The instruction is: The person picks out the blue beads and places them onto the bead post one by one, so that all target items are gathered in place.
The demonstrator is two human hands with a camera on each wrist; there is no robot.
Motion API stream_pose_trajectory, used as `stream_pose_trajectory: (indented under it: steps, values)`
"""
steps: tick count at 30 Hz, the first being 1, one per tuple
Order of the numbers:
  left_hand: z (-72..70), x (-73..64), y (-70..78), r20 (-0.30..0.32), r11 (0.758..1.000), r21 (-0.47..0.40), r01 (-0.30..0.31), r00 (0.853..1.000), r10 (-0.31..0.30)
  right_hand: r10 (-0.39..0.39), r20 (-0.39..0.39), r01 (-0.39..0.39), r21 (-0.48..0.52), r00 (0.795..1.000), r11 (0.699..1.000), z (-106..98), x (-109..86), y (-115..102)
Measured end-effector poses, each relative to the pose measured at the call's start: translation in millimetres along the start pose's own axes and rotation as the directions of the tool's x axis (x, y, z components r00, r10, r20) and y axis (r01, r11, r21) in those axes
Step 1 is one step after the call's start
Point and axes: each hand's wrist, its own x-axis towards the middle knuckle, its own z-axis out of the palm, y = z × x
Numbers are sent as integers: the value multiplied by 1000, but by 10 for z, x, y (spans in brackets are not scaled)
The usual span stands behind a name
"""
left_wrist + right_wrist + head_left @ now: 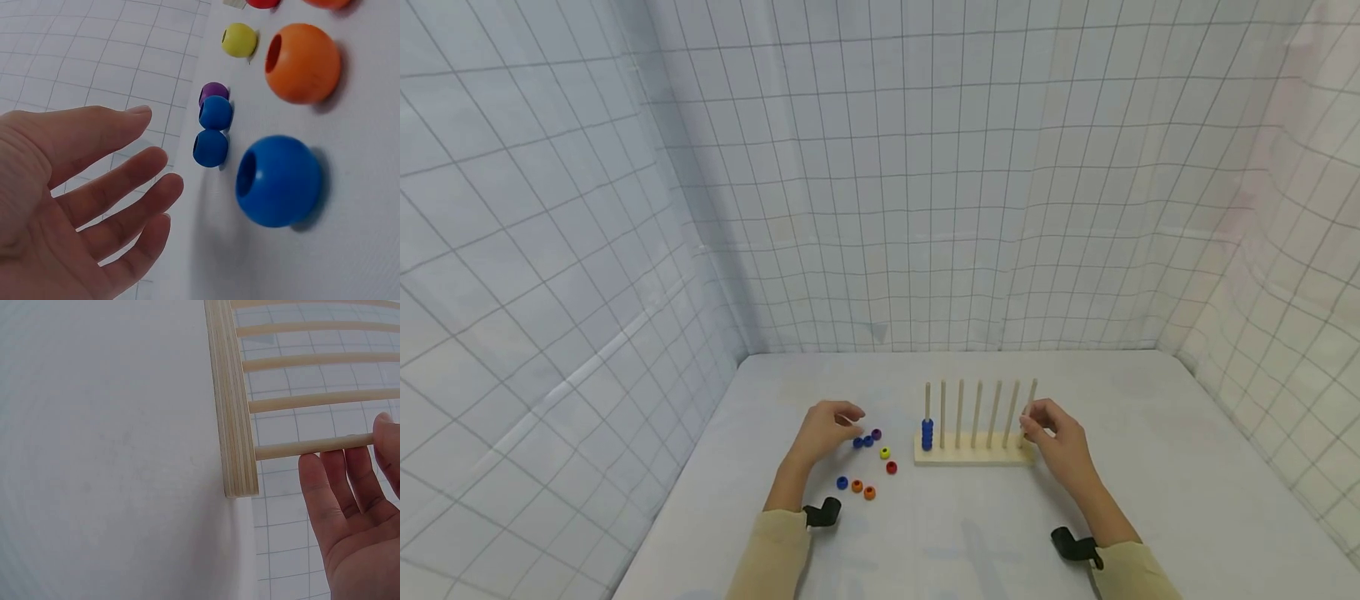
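My left hand [826,433] hovers at the left of the loose beads, its fingers relaxed and apart with nothing between them. Closest to its fingertips are two blue beads [211,148] and a purple bead [876,434]. A wooden peg rack [973,457] with a row of upright pegs stands right of the beads. Its leftmost peg carries a stack of blue beads [927,435]; the other pegs are bare. With thumb and fingertips, my right hand [1063,442] pinches the rightmost peg [312,447], the thumb lying toward the peg's upper part.
Between the left hand and the rack lie a yellow bead [885,453] and a red bead [891,467]. Nearer to me are another blue bead [842,482] and two orange beads [869,493]. Grid-patterned white sheets [917,183] enclose the white table [955,533] at the back and sides.
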Motion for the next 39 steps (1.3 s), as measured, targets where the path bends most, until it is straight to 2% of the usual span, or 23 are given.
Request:
stream_pose_trajectory:
  steps: [6, 12, 23, 31, 39]
  values:
    - [8, -10, -60, 49, 1000, 6, 13, 999, -14, 13, 1, -13, -7, 1000, 1000, -8, -20, 31]
    - [29, 18, -120, 69, 1000, 28, 3, 998, -5, 27, 2, -27, -23, 1000, 999, -21, 7, 18]
    - [42, 13, -151, 76, 995, 98, 20, 997, -28, 9, 9, -9, -30, 1000, 999, -12, 21, 20]
    - [82, 11, -156, 58, 988, 154, 28, 998, -37, 16, 14, -15, -18, 1000, 1000, 3, 2, 46]
    - [92, 9, -112, 48, 986, 162, 48, 997, -56, 6, 8, -6, 8, 1000, 1000, 1, 20, 39]
